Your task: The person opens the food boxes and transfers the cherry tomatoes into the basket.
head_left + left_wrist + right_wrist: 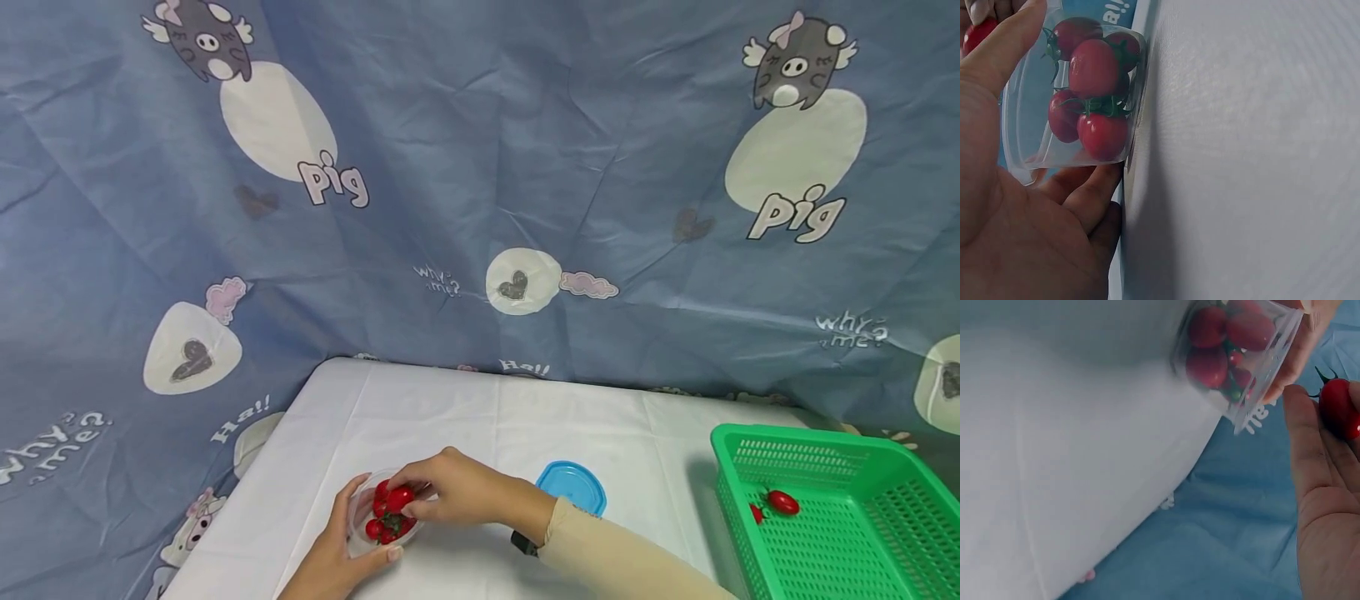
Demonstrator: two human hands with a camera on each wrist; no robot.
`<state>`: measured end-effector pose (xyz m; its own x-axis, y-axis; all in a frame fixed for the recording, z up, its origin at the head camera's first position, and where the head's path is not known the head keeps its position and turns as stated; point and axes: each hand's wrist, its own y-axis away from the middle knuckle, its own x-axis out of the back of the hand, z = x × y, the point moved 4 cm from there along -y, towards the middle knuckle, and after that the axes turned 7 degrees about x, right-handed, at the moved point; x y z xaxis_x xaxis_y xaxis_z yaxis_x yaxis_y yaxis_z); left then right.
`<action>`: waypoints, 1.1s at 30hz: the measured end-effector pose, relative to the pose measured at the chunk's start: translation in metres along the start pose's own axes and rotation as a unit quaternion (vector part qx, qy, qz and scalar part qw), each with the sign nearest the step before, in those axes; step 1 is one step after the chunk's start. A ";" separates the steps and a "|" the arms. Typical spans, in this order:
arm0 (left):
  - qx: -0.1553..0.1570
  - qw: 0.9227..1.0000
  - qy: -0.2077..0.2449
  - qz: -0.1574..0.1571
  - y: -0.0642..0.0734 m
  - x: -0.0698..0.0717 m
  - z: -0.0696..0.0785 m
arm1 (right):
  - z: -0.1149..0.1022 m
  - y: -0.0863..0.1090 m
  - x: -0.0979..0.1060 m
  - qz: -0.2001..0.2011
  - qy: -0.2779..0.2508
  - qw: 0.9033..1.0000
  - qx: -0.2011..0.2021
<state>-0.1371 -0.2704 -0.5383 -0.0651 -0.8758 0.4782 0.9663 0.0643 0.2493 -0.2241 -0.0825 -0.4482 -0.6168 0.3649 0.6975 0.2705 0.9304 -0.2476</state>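
Observation:
A clear plastic tub [356, 537] stands on the white table with several red cherry tomatoes [1094, 69], some with green stems, in it. My left hand [337, 554] grips the tub from its left side, thumb in front and fingers curled round the wall. Over the tub's opening, my right hand [454, 490] pinches a single cherry tomato [1337, 409] between thumb and fingers. Its green stem shows in the right wrist view. In the left wrist view, the held tomato [979, 36] appears beyond the left thumb, outside the tub's outline.
A blue lid [573, 485] lies behind my right forearm. To the far right stands a green perforated basket [817, 542] with an oval red tomato [783, 502] and part of another inside. A blue patterned cloth [450, 208] hangs behind the table.

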 end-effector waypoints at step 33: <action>0.022 1.000 0.010 -0.002 -0.002 -0.002 0.001 | -0.019 0.134 0.122 0.166 0.031 0.983 -0.066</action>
<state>-0.1390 -0.2683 -0.5384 -0.0629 -0.8857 0.4600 0.9542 0.0817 0.2878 -0.2485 0.0858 -0.3836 -0.4329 0.6405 0.6343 0.5446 0.7466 -0.3821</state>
